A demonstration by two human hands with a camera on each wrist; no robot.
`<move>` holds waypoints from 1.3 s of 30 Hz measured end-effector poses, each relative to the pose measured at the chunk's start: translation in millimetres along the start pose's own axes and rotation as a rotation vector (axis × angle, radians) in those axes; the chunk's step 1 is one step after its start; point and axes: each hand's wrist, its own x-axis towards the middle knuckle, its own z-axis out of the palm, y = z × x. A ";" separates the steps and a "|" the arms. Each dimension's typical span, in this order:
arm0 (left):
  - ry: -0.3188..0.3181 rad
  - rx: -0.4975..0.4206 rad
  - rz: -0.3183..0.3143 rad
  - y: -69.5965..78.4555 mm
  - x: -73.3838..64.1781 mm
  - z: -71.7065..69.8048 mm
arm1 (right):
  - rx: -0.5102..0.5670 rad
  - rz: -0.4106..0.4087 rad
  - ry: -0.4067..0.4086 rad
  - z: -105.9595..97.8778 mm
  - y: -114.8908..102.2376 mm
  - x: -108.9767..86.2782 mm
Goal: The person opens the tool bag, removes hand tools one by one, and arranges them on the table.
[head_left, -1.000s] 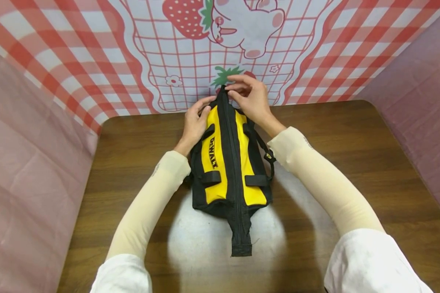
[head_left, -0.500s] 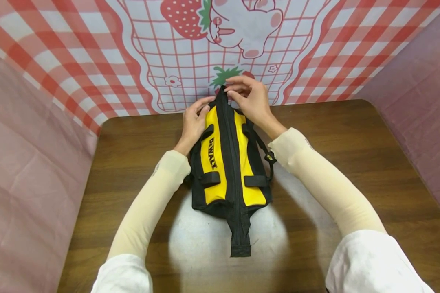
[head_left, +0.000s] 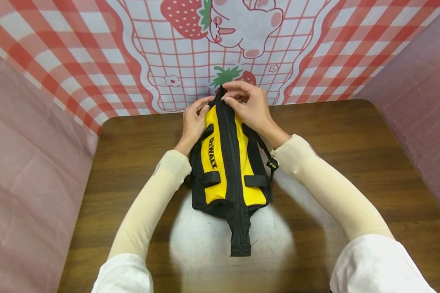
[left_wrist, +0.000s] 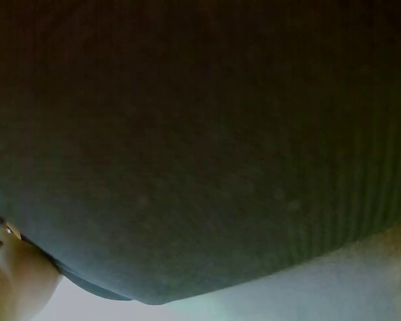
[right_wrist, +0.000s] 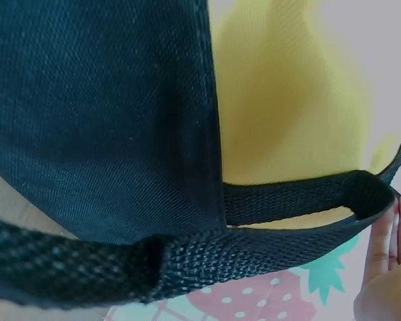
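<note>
Plainly, the one word to be read is "DEWALT", in black lettering point(head_left: 212, 154) on the left yellow panel of a black and yellow bag point(head_left: 232, 158), running from its far end toward its near one. Small print on both sleeves point(head_left: 328, 185) (at the cuffs) is too tiny to make out. The bag sits mid-table point(head_left: 139, 171), near the back edge, its long axis running away from the person, the far end leaning slightly left; the black tab point(head_left: 240, 240) points at the person. The left hand point(head_left: 194, 124) grips the far left corner; the right hand point(head_left: 254, 106), fingers bent, pinches the far tip.
</note>
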 end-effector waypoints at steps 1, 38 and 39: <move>0.000 -0.002 0.002 0.0 -0.1 -0.1 | 0.005 0.007 -0.004 -0.1 -1.6 -1.7; -0.009 -0.041 -0.019 1.2 1.5 -2.4 | 0.136 0.123 -0.022 -7.7 -32.2 -59.3; -0.009 -0.041 -0.022 1.1 1.3 -2.6 | 0.143 0.124 -0.021 -7.4 -29.9 -60.4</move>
